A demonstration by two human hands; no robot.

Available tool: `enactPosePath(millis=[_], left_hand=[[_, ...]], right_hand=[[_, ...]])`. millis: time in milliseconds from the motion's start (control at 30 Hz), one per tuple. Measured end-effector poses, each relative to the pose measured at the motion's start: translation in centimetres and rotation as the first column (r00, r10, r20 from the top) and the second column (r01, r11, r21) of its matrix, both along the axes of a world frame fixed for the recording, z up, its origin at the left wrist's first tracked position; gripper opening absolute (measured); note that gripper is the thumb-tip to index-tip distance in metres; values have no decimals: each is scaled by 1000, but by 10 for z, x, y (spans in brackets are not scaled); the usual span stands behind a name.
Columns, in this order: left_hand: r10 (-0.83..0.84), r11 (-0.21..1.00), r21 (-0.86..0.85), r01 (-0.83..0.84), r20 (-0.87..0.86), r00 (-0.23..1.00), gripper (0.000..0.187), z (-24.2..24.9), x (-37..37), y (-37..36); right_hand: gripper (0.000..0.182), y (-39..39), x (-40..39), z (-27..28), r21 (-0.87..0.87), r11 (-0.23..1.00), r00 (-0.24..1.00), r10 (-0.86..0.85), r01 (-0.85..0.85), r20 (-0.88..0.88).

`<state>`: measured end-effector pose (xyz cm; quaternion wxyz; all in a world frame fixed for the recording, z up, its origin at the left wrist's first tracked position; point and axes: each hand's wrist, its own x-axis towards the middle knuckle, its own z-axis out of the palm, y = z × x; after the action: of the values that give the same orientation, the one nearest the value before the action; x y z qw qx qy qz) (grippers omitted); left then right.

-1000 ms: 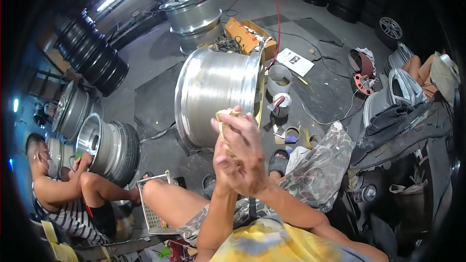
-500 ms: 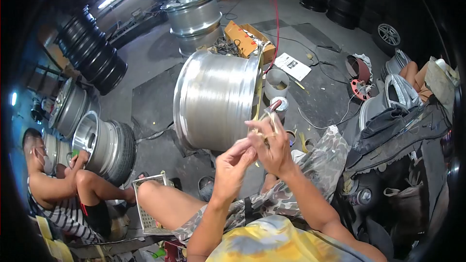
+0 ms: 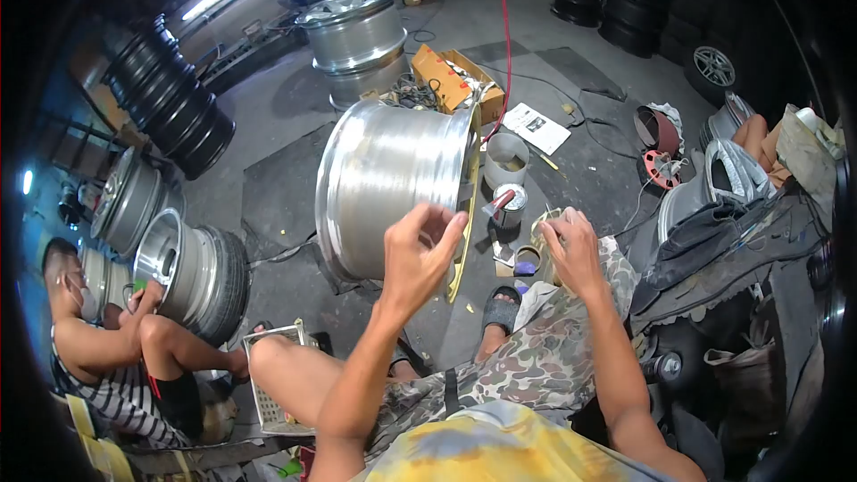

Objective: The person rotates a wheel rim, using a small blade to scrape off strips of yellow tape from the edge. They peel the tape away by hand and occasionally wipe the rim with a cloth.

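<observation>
My left hand (image 3: 418,261) is in front of the right side of a large silver wheel rim (image 3: 393,183). Its thumb and fingertips come together in a pinch, and anything between them is too small to make out. My right hand (image 3: 576,254) is raised above my camouflage-clad leg, its fingers closed on a thin yellowish strip (image 3: 544,221). Yellow material (image 3: 461,272) lines the rim's right edge. Between the hands, on the floor, stand a can (image 3: 508,211) with a red-handled brush (image 3: 500,203) on it and a grey container (image 3: 506,161) behind.
A person (image 3: 116,339) sits at the left beside a rim with a tyre (image 3: 219,281). Stacked rims (image 3: 357,36), an open cardboard box (image 3: 460,80) and a printed sheet (image 3: 536,128) are beyond the large rim. A red hose (image 3: 507,36) hangs behind; cables cross the floor.
My hands were close together in front of the rim's lower right. They have moved apart, the left one up and slightly left, the right one to the right.
</observation>
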<state>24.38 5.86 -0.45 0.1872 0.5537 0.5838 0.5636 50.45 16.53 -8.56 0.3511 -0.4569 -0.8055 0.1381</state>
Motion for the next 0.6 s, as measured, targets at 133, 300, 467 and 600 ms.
enactPosePath(millis=[133, 300, 467, 600], left_hand=[[-20, 991, -130, -10, -228, 973, 25, 7, -21, 55], [-30, 986, -147, -77, -614, 789, 46, -9, -39, 124], [-11, 973, -167, -156, -717, 697, 46, -16, -44, 162], [-48, 983, -154, -104, -753, 656, 38, -13, -45, 165]], right_hand=[[17, 26, 4, -34, 114, 991, 975, -87, 65, 207], [23, 29, 0, -51, 16, 988, 939, -151, 154, 308], [29, 27, -1, -58, -117, 976, 952, -146, 182, 269], [25, 26, -1, -51, -274, 945, 956, -99, 177, 278]])
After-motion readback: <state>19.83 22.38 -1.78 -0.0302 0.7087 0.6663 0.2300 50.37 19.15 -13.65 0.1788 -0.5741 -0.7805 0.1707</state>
